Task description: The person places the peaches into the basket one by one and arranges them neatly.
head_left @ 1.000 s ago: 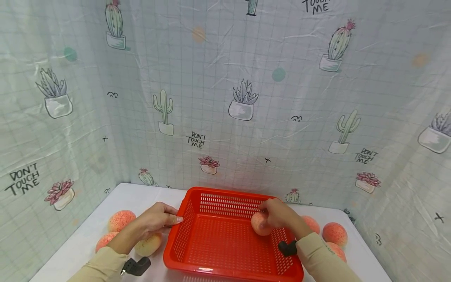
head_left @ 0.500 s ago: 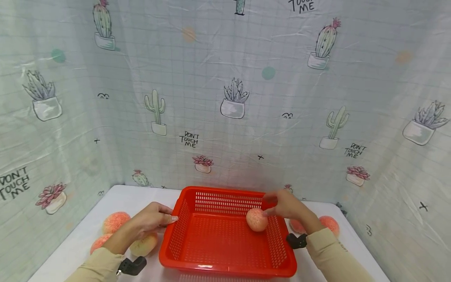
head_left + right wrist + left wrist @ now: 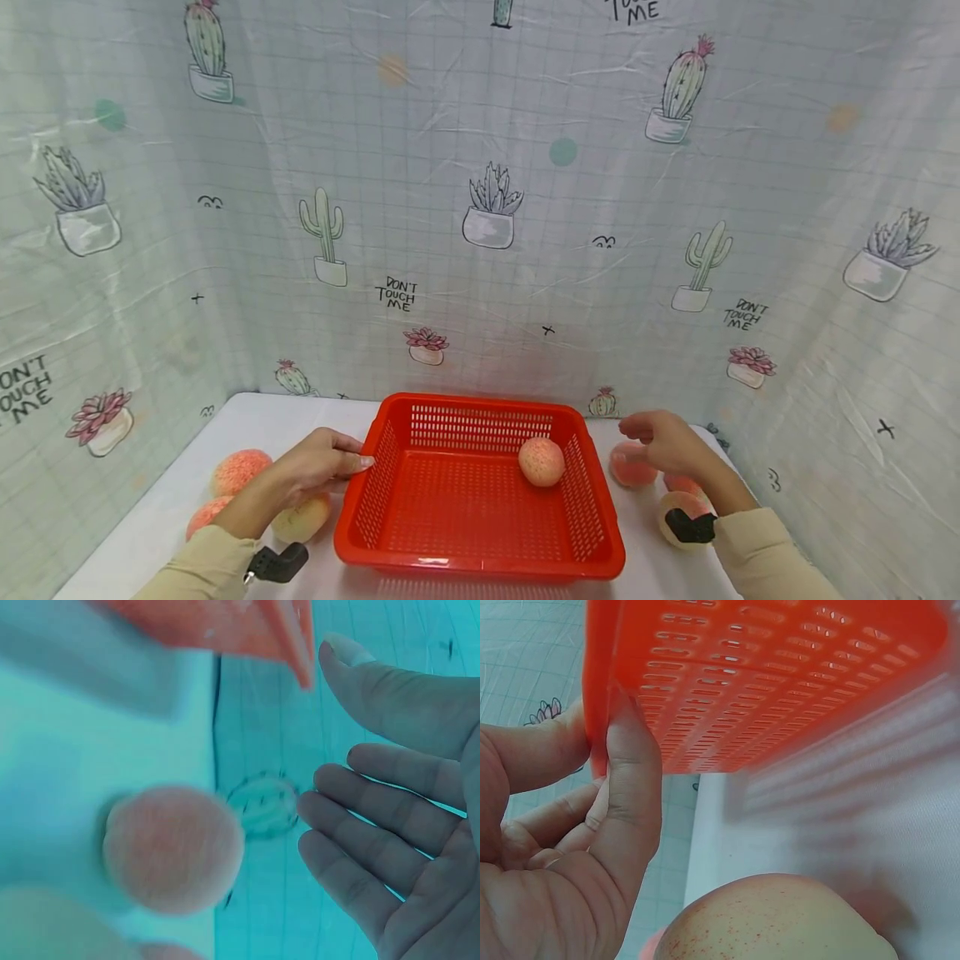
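Note:
A red plastic basket with slotted walls stands in the middle of the white table. One peach lies inside it, near the back right corner. My left hand pinches the basket's left rim between thumb and fingers, as the left wrist view shows from close up. Below that hand sits a pale peach. My right hand is off to the right of the basket, fingers spread loosely and holding nothing. Under it on the table is a pinkish peach, also seen in the right wrist view.
To the left, two more peaches lie beside my left forearm. On the right, another pale peach is partly covered by the black wrist camera. A cactus-print curtain hangs round the table's back and sides.
My right hand has let go of the peach inside the basket and moved right, out over the peaches on the table. My left hand keeps its hold on the rim.

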{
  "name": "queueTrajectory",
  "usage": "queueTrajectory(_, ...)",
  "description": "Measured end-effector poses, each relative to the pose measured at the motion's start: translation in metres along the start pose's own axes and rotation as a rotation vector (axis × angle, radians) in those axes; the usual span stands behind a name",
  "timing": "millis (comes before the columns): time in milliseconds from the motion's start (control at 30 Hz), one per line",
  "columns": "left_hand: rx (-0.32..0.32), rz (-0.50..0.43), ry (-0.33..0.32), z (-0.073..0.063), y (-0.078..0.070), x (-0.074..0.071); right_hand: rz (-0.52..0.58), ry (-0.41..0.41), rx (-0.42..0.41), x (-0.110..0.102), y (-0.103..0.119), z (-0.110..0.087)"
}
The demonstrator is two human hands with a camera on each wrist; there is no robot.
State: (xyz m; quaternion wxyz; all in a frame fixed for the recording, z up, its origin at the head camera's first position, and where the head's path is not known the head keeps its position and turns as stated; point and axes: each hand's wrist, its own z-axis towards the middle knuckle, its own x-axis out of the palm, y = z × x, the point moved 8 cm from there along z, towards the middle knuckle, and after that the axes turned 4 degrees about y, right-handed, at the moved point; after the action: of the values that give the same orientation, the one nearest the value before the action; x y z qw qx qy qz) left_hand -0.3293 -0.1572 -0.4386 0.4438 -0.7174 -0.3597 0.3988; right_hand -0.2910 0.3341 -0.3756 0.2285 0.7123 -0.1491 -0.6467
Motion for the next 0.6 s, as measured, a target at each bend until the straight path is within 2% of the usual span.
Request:
queueTrajectory(300, 0.032, -0.027, 0.063, 0.000, 0.001, 0.001, -0.020, -0.026, 0.042, -0.008, -0.053, -0.034)
queueTrajectory(600, 0.054, -0.062, 0.106, 0.001, 0.002, 0.003, -0.050, -0.044, 0.175, 0.008, -0.094, -0.062)
